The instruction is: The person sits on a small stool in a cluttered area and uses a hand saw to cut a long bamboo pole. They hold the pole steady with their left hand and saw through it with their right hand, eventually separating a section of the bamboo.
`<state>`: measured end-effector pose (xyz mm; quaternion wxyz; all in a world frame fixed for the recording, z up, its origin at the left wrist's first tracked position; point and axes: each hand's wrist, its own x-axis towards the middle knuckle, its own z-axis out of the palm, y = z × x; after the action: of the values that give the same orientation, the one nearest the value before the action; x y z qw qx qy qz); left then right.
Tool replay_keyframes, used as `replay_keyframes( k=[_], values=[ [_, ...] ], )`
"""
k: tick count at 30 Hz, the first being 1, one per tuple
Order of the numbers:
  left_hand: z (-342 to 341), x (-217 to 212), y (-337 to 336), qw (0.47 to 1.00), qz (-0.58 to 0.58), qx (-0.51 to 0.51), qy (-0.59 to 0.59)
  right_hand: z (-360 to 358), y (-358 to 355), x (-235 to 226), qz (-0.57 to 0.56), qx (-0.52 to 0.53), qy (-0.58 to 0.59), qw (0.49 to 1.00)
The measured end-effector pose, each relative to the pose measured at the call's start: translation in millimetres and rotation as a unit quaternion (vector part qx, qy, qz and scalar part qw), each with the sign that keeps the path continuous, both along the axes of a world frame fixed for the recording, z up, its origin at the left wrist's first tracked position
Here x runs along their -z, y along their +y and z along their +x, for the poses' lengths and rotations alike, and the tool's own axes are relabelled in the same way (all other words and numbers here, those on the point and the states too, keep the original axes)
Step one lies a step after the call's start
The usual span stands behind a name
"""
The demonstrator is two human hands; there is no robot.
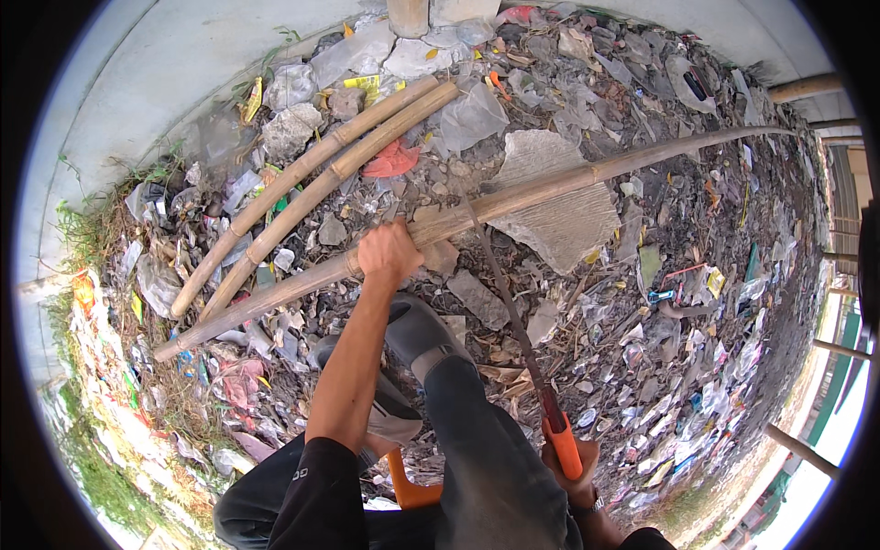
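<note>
mid-frame, the left hand grips the long pole, likely stiff and best held there, while the right hand, lower right, grips a saw.

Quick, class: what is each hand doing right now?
Left hand: closed, holding the long pole.
Right hand: closed, holding the saw handle.

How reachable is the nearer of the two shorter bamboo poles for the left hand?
Probably yes: the nearer shorter pole lies just beyond the left hand, only low debris between them. It would likely need to release the long bamboo pole first.
</note>
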<state>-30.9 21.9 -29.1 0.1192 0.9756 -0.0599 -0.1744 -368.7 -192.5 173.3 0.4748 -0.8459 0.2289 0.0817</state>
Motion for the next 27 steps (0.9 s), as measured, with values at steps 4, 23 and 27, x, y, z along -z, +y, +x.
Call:
replay_keyframes(
  k=[4, 23, 27],
  values=[
    [-42.2, 2.8, -17.4, 1.000, 0.005, 0.005, 0.011, 84.9, 2.1, 66.4, 0.022, -0.032, -0.065, 0.997],
    [-18.6, -19.3, -18.3, 0.995, -0.006, 0.055, 0.079, 80.4, -10.3, 51.1, 0.043, 0.027, -0.079, 0.996],
    [-27.7, -13.5, -19.5, 0.998, -0.006, 0.045, 0.043, 73.7, -5.3, 47.9, 0.057, 0.015, -0.062, 0.996]
  ],
)
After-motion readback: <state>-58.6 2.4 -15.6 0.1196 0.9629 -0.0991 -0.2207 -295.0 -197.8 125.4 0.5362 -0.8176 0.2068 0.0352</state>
